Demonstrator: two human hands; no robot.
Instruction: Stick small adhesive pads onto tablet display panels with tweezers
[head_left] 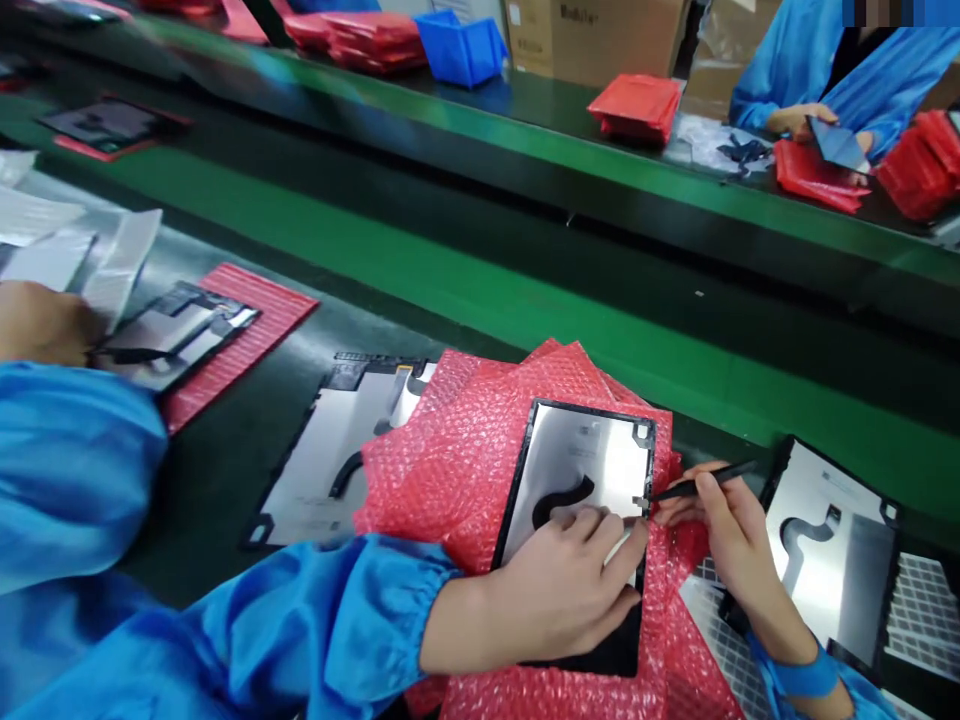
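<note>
Right across the middle of the frame runs a long green belt (525, 300), from upper left down to the right edge. On the near side of it, low in the middle, sits a pile of red bubble wrap (465, 460). A flat silver panel (581, 470) with a black rim lies on top of that pile. The left hand (559, 590) lies flat on the lower part of the panel, fingers together and pressing down, and it hides much of that lower part. The right hand (731, 530) is just to the right of the panel, fingers pinched round a thin black stick (701, 483). The tip of the stick touches the right edge of the panel.

Another silver panel (832, 550) lies at the lower right on a white grid tray (926, 610). One more bare panel (322, 460) lies left of the red pile, partly tucked under it. Further left, a dark part (180, 330) rests on a red mat (247, 320).

In the upper right, another person in a blue sleeve (787, 60) holds a dark sheet above more red bags (814, 175). A blue bin (459, 45) stands at the top middle.
</note>
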